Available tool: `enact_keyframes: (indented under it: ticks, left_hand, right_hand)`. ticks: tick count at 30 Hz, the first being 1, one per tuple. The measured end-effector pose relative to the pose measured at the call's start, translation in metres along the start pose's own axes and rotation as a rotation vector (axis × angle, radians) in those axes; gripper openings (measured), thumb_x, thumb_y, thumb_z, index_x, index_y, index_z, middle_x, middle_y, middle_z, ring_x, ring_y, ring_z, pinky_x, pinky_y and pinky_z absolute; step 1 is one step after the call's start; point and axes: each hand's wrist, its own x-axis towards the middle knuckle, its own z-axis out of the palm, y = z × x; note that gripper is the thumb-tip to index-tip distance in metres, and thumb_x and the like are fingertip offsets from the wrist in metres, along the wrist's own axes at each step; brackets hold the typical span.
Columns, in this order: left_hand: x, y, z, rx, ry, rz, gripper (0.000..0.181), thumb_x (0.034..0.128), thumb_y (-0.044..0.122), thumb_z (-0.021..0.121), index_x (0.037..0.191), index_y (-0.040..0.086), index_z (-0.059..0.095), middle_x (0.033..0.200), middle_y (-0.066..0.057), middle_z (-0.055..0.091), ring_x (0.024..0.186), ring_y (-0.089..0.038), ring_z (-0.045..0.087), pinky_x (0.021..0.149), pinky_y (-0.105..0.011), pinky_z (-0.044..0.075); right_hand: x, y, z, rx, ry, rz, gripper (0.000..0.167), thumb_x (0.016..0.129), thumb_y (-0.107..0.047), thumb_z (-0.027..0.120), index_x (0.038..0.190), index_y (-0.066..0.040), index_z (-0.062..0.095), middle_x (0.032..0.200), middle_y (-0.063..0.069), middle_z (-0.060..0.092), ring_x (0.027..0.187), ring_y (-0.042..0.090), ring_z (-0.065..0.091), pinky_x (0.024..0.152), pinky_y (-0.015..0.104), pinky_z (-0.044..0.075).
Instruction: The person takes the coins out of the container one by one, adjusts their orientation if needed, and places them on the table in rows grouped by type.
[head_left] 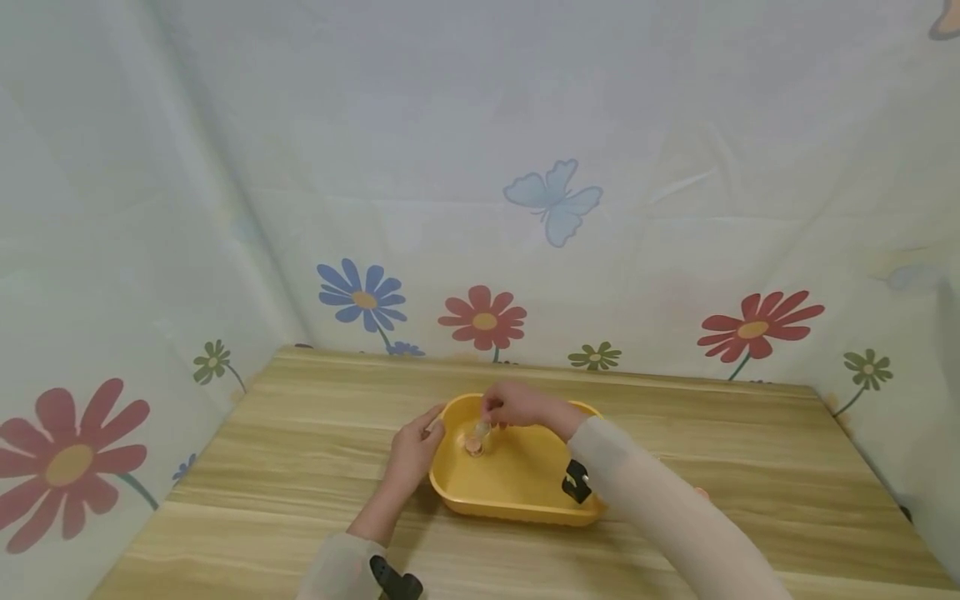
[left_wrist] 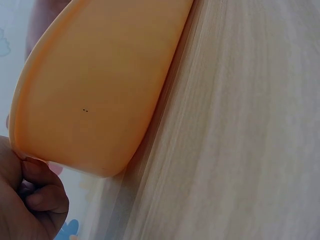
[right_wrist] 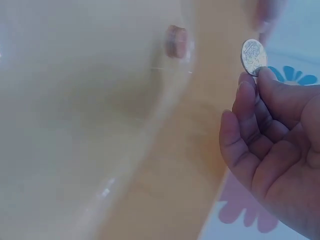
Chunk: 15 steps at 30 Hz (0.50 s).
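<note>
A yellow plastic basin [head_left: 517, 475] stands on the wooden table. My left hand [head_left: 412, 450] grips its left end; in the left wrist view, curled fingers [left_wrist: 47, 197] hold the rim. Over the left part of the basin, my right hand [head_left: 517, 404] pinches a silver coin [right_wrist: 254, 57] between thumb and fingertips, its face showing in the right wrist view. Below the coin, a small copper-coloured stack [head_left: 473, 447], apparently of coins, sits on the basin floor near the left wall. That stack [right_wrist: 176, 42] looks blurred from the right wrist, and its count cannot be told.
The wooden table [head_left: 300, 450] reaches back to a white curtain [head_left: 420, 150] printed with flowers and a butterfly. A small orange-pink item [head_left: 701, 493] lies right of the basin, partly hidden by the right sleeve [head_left: 667, 517]. That sleeve also covers the basin's right end.
</note>
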Motion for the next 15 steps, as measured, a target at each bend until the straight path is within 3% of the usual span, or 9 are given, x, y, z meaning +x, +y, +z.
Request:
enact_keyframes:
  ticks: [7,15]
  left_hand:
    - [0.001,-0.002,0.0,-0.002,0.007,0.005,0.042,0.1028,0.015,0.054,0.142,0.002,0.059,0.066,-0.018,0.064,0.051,-0.008,0.047,0.047,-0.021,0.042]
    - [0.002,-0.003,0.0,-0.006,-0.001,-0.001,0.042,0.1029,0.014,0.053,0.143,0.001,0.058,0.063,-0.016,0.061,0.052,-0.009,0.047,0.048,-0.022,0.042]
  right_hand:
    - [-0.017,-0.009,-0.018,-0.04,0.044,-0.062,0.016,0.101,-0.007,0.06,0.087,-0.003,0.068,0.082,0.01,0.069,0.066,0.005,0.053,0.065,0.017,0.047]
    - [-0.047,-0.016,-0.035,-0.029,0.074,-0.032,0.018,0.102,-0.009,0.059,0.086,-0.004,0.066,0.083,0.007,0.067,0.07,0.008,0.056,0.068,0.02,0.049]
